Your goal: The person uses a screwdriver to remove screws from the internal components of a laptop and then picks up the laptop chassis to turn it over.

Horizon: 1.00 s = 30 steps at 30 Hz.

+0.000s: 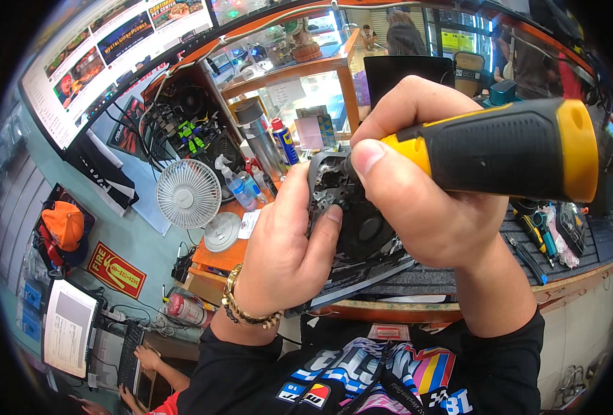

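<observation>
My right hand [424, 207] is wrapped around the front of a yellow and black power screwdriver [507, 149], with thumb and finger pinched close to its tip. That tip is hidden behind my fingers and points at the corner of an opened dark device, apparently a laptop chassis [327, 282]. Around its edge my left hand [286, 238] is closed, the thumb pressing on metal parts inside and the fingers behind the frame. A round black cooling fan [367, 232] sits within the chassis, between my hands. A beaded bracelet [232, 294] circles my left wrist.
Pliers [526, 259] and scissors [546, 235] lie on the ribbed mat at right. At left stand a white desk fan [189, 194], a spray bottle [236, 185] and a blue spray can [284, 142]. A co-worker's hands [147, 357] are at a keyboard, lower left.
</observation>
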Each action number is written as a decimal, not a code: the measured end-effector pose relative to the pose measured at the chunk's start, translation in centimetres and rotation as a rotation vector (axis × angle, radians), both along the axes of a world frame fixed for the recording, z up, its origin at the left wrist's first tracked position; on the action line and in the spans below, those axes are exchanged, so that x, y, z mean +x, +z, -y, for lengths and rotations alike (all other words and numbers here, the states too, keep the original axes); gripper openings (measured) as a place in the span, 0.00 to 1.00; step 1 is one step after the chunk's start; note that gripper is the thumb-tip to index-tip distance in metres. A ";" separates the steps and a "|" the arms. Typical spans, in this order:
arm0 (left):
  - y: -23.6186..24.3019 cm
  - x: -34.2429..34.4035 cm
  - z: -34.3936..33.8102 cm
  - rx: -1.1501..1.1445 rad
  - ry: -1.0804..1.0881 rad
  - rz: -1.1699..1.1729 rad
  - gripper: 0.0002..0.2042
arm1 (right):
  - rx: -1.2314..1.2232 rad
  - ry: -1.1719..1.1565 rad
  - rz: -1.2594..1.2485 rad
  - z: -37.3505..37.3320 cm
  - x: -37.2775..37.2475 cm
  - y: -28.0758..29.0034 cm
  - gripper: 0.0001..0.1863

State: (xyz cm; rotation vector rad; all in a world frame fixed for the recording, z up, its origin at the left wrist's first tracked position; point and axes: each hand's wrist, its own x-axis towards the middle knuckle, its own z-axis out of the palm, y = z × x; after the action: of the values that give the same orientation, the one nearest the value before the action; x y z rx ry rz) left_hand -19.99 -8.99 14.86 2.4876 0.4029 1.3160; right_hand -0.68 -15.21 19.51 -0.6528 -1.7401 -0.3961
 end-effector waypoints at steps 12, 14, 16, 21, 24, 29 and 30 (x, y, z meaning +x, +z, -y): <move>-0.2 -0.1 -0.2 0.013 -0.018 0.007 0.20 | 0.002 0.002 0.000 0.0 0.1 0.0 0.09; 0.0 -0.1 -0.1 -0.015 -0.009 -0.017 0.21 | 0.003 -0.001 0.000 0.0 0.1 0.0 0.09; 0.0 -0.1 0.0 -0.022 0.001 -0.026 0.21 | 0.005 0.002 0.000 -0.1 0.1 0.0 0.09; 0.2 -0.1 0.2 -0.002 0.023 -0.034 0.22 | 0.009 -0.001 -0.001 -0.1 0.2 0.0 0.09; 0.1 0.0 0.2 -0.028 0.026 -0.030 0.22 | 0.010 -0.001 -0.003 -0.2 0.2 0.0 0.09; -0.1 0.1 0.0 -0.112 -0.028 0.016 0.22 | 0.013 0.000 -0.004 -0.1 0.2 0.1 0.09; -0.2 0.1 0.0 -0.111 -0.029 0.019 0.22 | 0.015 0.001 -0.003 -0.1 0.2 0.1 0.09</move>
State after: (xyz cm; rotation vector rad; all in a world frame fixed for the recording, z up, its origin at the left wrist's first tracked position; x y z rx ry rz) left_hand -19.87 -8.98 14.70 2.3801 0.4223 1.2696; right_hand -0.49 -15.14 19.62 -0.6414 -1.7328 -0.4073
